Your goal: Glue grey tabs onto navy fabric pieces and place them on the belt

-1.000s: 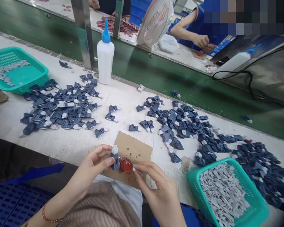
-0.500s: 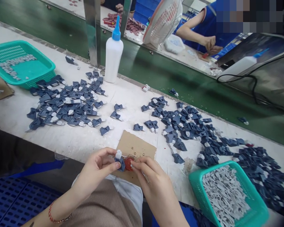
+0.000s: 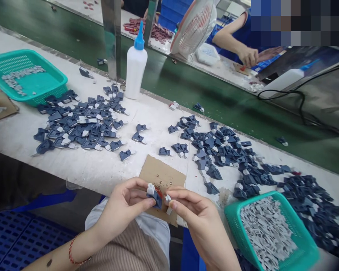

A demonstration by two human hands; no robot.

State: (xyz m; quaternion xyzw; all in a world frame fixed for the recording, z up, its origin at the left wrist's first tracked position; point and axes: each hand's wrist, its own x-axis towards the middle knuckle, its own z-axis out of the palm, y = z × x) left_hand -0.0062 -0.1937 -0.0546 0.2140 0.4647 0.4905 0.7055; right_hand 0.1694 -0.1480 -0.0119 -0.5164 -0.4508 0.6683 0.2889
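Observation:
Between the thumb and fingers of my left hand (image 3: 130, 199) is a dark blue plastic part (image 3: 157, 198) with a light grey knob on its upper end. My right hand (image 3: 196, 210) pinches a small light grey plastic piece (image 3: 168, 203), held just right of the blue part with a narrow gap between them. Both hands are above a brown cardboard sheet (image 3: 164, 169) at the table's near edge. A red thing (image 3: 158, 191) on the cardboard is mostly hidden behind the blue part. Small metal screws lie on the cardboard behind my fingers.
Heaps of dark blue parts lie at left (image 3: 81, 120) and right (image 3: 220, 146). A green basket (image 3: 233, 216) of grey pieces stands at near right, another green basket (image 3: 49, 81) at far left. A white bottle (image 3: 136, 69) stands behind. A co-worker's hand (image 3: 248, 56) works across the barrier.
My right hand has moved away from the red thing and now shows the grey piece. My left hand has shifted slightly right with the blue part, now covering most of the red thing.

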